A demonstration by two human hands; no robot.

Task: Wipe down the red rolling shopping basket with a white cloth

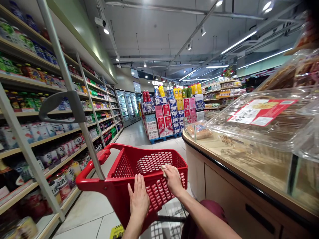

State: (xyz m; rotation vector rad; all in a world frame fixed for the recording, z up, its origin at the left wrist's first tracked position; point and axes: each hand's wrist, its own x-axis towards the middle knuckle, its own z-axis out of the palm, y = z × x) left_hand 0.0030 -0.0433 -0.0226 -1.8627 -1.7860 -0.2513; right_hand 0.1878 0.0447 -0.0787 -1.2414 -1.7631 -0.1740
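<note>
A red plastic shopping basket cart [119, 182] with perforated sides stands in front of me, its long grey handle [62, 108] rising at the left. My left hand [139, 196] lies flat against the cart's near side, fingers stretched out and pointing up to the rim. On the right, my right hand [172, 179] is closed around a pale cloth [164, 170] at the near rim, towards the cart's right end. Most of the cloth is hidden under the fingers. The part of the basket's inside that shows has only bare perforated walls.
Shelves of bottled drinks [35, 79] line the left. At the right stands a wooden counter [199, 172] with clear plastic food boxes [264, 129] on top. Stacked drink cartons [164, 116] rise on a blue pallet [161, 138] ahead. A yellow floor sign [116, 231] lies below.
</note>
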